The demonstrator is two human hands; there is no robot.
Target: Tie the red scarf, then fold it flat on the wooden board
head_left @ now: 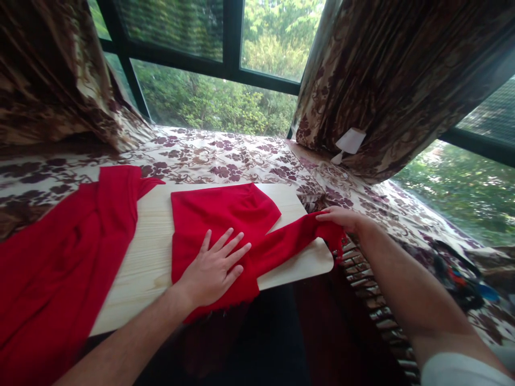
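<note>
A red cloth (217,214) lies partly folded on a pale wooden board (148,252). My left hand (215,265) rests flat on the cloth near the board's front edge, fingers spread. A long strip of the same cloth (289,241) runs off to the right. My right hand (341,219) grips the end of that strip at the board's right corner, fingers closed over the fabric. A second red cloth (60,257) lies spread out to the left, draped over the board's left end.
A brown floral fabric (225,155) covers the surface behind the board, below a window (213,102). Patterned curtains (386,75) hang on both sides. A white tag (350,142) hangs at the right curtain. Dark items (458,279) lie at the right.
</note>
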